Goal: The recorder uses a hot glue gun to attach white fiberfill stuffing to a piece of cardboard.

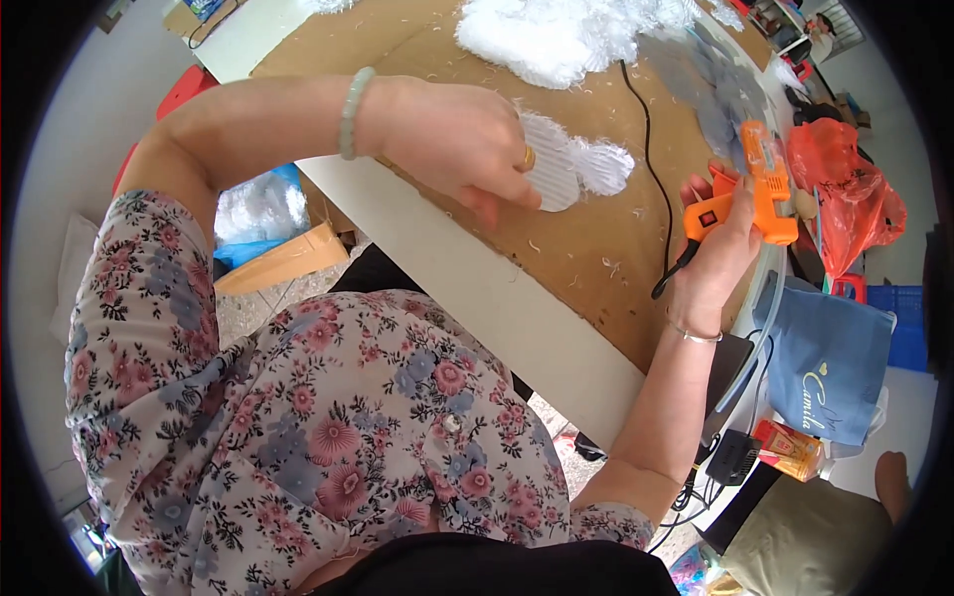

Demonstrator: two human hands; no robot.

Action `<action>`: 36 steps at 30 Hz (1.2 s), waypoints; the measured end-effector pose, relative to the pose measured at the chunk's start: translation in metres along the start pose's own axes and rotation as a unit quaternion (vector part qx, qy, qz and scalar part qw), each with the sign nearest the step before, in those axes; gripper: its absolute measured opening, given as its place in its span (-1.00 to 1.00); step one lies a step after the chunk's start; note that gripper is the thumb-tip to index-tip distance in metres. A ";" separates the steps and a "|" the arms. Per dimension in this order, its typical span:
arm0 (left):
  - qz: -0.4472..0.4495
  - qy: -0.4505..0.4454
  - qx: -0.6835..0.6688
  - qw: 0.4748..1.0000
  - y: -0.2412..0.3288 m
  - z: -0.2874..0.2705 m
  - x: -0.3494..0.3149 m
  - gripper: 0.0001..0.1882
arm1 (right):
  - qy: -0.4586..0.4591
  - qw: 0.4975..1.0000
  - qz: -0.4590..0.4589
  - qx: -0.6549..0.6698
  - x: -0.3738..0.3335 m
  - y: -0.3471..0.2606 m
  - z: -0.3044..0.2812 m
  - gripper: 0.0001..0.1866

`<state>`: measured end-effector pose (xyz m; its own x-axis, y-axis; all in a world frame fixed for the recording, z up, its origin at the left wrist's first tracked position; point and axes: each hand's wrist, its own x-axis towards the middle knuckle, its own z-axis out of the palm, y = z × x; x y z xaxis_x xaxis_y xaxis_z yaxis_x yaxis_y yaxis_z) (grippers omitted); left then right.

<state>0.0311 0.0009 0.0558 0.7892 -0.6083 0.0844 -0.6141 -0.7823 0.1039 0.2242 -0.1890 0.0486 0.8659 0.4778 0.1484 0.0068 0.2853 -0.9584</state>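
My left hand [452, 139], with a pale green bangle at its wrist, is closed over the near-left edge of a white ribbed piece [553, 174]. Its fingertips hide part of that edge. A tufted white end [603, 167] lies at the right of the piece, on the brown board. My right hand [725, 243] is wrapped round an orange glue gun [770, 194], raised at the table's right side and apart from the white piece. A black cord runs from the gun's handle.
Fluffy white material [552, 40] is heaped at the far side of the brown cardboard [427, 45]. Grey sheets [696, 89] lie beside it. To the right are a red plastic bag [845, 184], a blue bag [825, 358] and a black adapter [733, 458] with tangled cables.
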 end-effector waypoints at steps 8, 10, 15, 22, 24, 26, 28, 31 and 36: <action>-0.376 0.251 -0.030 0.892 -0.017 0.020 -0.046 -0.64 | -0.142 0.989 0.011 -0.028 -0.027 0.015 0.026 -0.70; -0.388 0.242 -0.003 0.889 -0.026 0.036 -0.045 -0.65 | -0.160 0.986 0.033 -0.025 -0.030 0.024 0.029 -0.72; -0.368 0.219 -0.112 0.896 -0.020 0.037 -0.027 -0.81 | -0.179 0.982 0.058 -0.009 -0.039 0.034 0.033 -0.71; -0.398 0.319 -0.511 0.692 -0.013 0.022 -0.025 -0.86 | -0.175 0.982 0.057 0.043 -0.032 0.015 0.028 -0.71; -0.430 0.315 -0.470 0.704 -0.019 0.020 -0.039 -0.81 | -0.174 0.982 0.058 0.039 -0.030 0.015 0.028 -0.71; -0.440 0.288 -0.420 0.740 -0.030 0.028 -0.061 -0.79 | -0.178 0.982 0.059 0.038 -0.028 0.015 0.029 -0.72; -0.471 0.226 -0.304 0.796 -0.033 0.022 -0.069 -0.75 | -0.168 0.983 0.067 0.037 -0.024 0.017 0.026 -0.72; -0.474 0.165 -0.010 0.865 -0.022 0.012 -0.060 -0.73 | -0.157 0.986 0.058 0.025 -0.021 0.016 0.022 -0.72; -0.220 0.225 0.072 0.947 0.013 0.028 -0.013 -0.79 | -0.150 0.987 0.061 0.018 -0.022 0.021 0.021 -0.73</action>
<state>0.0129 -0.0046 0.0284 0.8679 -0.1259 0.4805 -0.1939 -0.9765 0.0944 0.1944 -0.1759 0.0307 0.6725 0.7328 0.1039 -0.1102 0.2381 -0.9650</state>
